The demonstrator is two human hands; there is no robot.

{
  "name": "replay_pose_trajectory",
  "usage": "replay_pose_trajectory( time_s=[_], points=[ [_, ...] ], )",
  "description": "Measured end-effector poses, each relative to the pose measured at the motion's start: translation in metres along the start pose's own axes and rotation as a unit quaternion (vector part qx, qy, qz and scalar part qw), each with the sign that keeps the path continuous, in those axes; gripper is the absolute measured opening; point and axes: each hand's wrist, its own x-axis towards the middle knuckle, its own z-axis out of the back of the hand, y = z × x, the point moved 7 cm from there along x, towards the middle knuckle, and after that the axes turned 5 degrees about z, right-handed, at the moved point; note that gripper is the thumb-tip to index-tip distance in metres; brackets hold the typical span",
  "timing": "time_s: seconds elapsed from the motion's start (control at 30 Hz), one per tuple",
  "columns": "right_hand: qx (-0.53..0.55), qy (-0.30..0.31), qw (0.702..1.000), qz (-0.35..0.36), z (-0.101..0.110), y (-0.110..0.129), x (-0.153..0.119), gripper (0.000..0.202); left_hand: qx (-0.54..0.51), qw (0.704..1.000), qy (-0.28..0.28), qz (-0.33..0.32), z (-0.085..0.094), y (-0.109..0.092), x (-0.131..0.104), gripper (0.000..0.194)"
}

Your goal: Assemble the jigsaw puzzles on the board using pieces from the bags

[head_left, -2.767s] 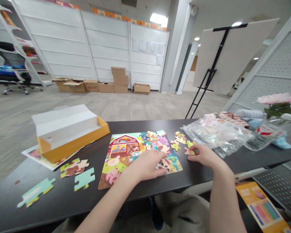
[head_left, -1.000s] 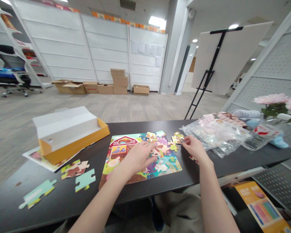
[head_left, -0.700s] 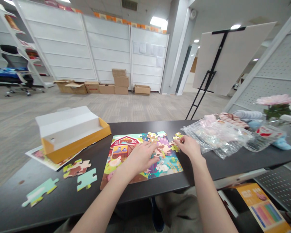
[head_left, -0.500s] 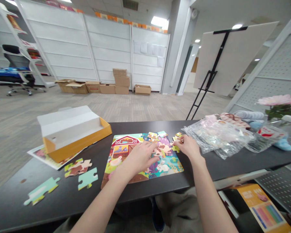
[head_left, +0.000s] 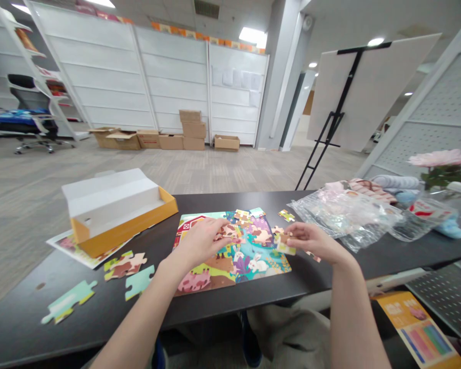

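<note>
Puzzle board (head_left: 223,274): lying flat, thin and rectangular, on the smooth black table (head_left: 111,318).
Patterned piece (head_left: 285,247): showing brown and pale green at the board's right edge.
Right hand (head_left: 315,242): now pinching that patterned piece, forearm angling upward.
Left hand (head_left: 202,238): arching over the board, curving around a brown-and-cream piece (head_left: 225,232); whether gripping, impossible to tell.

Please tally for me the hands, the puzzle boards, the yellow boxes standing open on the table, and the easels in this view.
Left hand and right hand: 2
Puzzle board: 1
Open yellow box: 1
Easel: 1
Total: 5
</note>
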Motion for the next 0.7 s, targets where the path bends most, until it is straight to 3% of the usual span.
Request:
replay_pose_trajectory(
  time_s=[0.07, 0.13, 0.43, 0.7],
  points=[
    [0.000, 0.095, 0.995, -0.025, -0.016, 0.001, -0.008, 0.046, 0.006, 1.000, -0.003, 0.014, 0.004, 0.007, -0.001, 0.040],
    [0.004, 0.131, 0.990, -0.044, -0.024, -0.003, -0.009, 0.046, 0.012, 1.000, -0.003, 0.028, 0.009, 0.012, -0.002, 0.037],
    [-0.056, 0.146, 0.987, -0.023, -0.034, -0.007, 0.002, 0.037, 0.029, 0.998, 0.008, 0.063, 0.011, 0.028, -0.004, 0.037],
    [-0.126, 0.113, 0.985, -0.013, -0.035, 0.000, 0.005, 0.028, 0.044, 0.996, 0.004, 0.080, 0.015, 0.031, -0.005, 0.032]
  ],
)
